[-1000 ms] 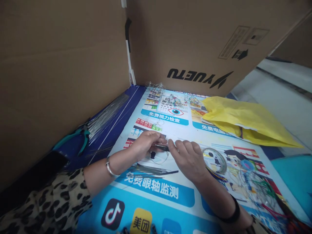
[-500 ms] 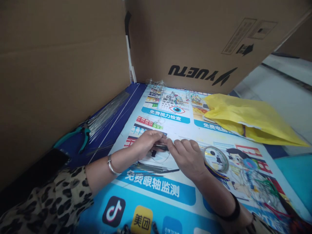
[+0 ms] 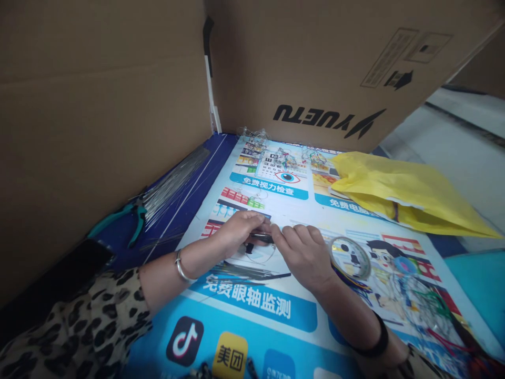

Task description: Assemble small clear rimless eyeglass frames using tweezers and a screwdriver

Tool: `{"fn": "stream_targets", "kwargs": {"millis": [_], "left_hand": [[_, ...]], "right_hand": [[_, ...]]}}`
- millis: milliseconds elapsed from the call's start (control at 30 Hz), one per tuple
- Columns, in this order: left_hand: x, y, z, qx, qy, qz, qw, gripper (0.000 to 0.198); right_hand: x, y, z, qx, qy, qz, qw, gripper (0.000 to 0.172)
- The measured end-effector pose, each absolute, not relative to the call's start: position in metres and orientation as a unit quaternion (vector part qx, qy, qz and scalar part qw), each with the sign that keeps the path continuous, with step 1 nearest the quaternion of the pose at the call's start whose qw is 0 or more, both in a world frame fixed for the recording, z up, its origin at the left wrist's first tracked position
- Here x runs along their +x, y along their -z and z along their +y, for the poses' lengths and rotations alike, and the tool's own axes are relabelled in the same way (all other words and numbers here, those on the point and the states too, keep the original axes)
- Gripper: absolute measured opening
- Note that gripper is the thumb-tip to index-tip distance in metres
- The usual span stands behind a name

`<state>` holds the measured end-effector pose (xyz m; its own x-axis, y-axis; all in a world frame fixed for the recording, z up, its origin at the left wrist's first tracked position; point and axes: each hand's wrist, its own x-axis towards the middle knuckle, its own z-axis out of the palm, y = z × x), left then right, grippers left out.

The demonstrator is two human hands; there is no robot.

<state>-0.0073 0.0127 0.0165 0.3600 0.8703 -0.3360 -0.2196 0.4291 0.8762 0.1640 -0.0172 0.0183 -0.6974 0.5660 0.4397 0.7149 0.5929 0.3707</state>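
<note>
From my end of the feed: left hand (image 3: 244,230) has thumb and fingers closed in a pinch on a slim dark piece (image 3: 262,237) — mid-scene, just above the sheet; exact type too small to tell. Right hand (image 3: 302,255) is curled, thumb and forefinger pinched on the piece's right end; its inner fingers I can't see. A thin wire loop (image 3: 263,261) shows just below.

Risks, my guess: a piece this narrow could slip or twist if either pinch slackens. The loop could snag on the loose dark strands (image 3: 243,276) under the hands, or the right forearm could drag the coloured wires (image 3: 428,308) near right.

Surface: printed poster (image 3: 305,213) over blue cloth (image 3: 211,171). Tape roll (image 3: 366,269) just right of the right hand, yellow envelope (image 3: 418,187) far right. Left side: teal-handled pliers (image 3: 138,226) beside straight wires (image 3: 173,184). Room: cardboard panels (image 3: 315,58) wall off the left and far sides — pale floor (image 3: 465,123) beyond at far right, light rather dim.
</note>
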Motion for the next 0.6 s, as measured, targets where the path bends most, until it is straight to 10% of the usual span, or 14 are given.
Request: {"fn": "stream_targets", "kwargs": {"millis": [600], "left_hand": [[-0.0084, -0.0133, 0.0125, 0.389, -0.365, 0.42, 0.734, 0.021]], "right_hand": [[0.1634, -0.0187, -0.0172, -0.373, 0.239, -0.887, 0.134, 0.022]]}}
